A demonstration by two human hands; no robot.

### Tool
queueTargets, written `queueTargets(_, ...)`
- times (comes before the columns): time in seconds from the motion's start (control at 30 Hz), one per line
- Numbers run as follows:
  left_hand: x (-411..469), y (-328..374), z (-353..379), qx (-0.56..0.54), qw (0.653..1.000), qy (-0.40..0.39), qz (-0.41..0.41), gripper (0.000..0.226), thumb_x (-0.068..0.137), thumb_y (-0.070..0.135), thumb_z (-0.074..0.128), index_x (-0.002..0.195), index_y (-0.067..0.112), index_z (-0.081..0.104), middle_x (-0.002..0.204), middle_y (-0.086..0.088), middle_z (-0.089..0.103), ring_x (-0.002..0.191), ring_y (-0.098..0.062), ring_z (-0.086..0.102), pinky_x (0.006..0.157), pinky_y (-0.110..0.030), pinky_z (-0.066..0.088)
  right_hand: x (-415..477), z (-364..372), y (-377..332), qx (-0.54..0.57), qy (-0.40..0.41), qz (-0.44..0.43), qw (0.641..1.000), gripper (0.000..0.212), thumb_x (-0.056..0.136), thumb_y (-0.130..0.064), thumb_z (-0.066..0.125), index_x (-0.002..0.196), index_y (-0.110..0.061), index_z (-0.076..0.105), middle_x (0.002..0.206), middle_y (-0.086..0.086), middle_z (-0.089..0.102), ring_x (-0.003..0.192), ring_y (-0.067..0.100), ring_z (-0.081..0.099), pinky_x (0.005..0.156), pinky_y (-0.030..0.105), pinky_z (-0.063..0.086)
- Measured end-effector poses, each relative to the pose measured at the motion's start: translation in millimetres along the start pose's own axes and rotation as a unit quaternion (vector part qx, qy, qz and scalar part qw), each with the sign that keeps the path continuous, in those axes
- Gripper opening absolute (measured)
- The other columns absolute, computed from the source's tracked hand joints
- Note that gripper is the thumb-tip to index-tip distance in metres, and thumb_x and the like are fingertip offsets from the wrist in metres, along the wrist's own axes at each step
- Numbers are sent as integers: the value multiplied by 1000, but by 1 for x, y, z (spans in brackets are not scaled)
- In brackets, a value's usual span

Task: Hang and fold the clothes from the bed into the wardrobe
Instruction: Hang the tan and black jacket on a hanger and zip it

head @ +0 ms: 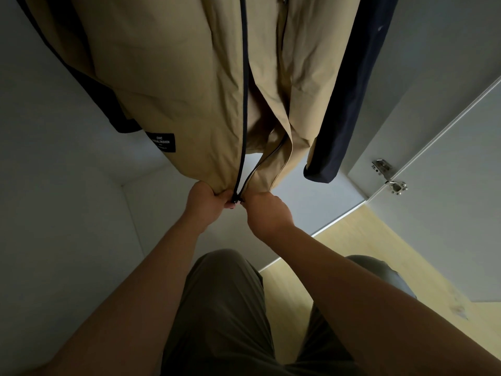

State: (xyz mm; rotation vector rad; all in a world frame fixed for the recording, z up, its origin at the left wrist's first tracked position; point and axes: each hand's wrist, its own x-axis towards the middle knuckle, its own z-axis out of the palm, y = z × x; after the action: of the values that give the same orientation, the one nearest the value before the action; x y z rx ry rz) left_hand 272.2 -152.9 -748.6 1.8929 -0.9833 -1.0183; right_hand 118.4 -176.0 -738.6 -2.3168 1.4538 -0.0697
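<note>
Tan jacket (173,85) hem pinched at the zipper (235,198) by both hands' fingers (221,198).

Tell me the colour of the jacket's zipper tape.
Black, on the tan jacket; its zipper shows clearly in the head view.

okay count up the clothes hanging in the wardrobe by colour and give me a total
Tan: 1, the jacket whose hem both the left hand and the right hand grip at the zip.
Dark navy: 2, one garment on the left and one on the right.
Total: 3
</note>
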Motion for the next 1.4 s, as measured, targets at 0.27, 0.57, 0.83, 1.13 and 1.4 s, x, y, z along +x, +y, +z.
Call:
queueTargets(0.27,1,0,-4,18,1000,-24,0,14,90,15,71,82,4,74,78,-6,76,72,-17,75,71,-26,54,18,-18,-6,-96,-89,-113,985,26,98,-17,46,121,-14,58,104,5,60,90,26,62,74,38,56)
queueTargets(0.57,-3,6,-2,116,991,1,66,39,92,18,67,59,-3,66,62,-11,70,50,-4,63,54,-17,45,28,-36,-6,-129,-12,-131,983,16,96,-15,49,104,-14,62,78,-1,48,84,29,64,60,34,46)
queueTargets(0.83,-12,-3,1,-15,998,23,62,16,84,10,74,87,-6,72,84,-20,73,86,-35,69,80,-44,54,37,-29,-9,-120,-141,-116,976,36,101,-11,40,134,-9,55,100,11,60,103,30,60,78,33,47)
queueTargets(1.13,-7,-9,6,38,995,19,88,18,81,15,80,93,2,75,87,-6,75,84,-18,69,76,-26,50,41,-41,-11,386,-167,195,886,19,94,-10,47,76,-11,52,63,5,43,43,16,35,42,23,29)
queueTargets(1.4,-3,-26,-4,29,999,27,26,17,75,18,85,85,15,71,82,8,72,82,-10,68,71,-21,50,42,-62,-19,533,-90,241,806,19,87,-6,42,69,-11,43,51,2,29,43,17,24,43,25,25)
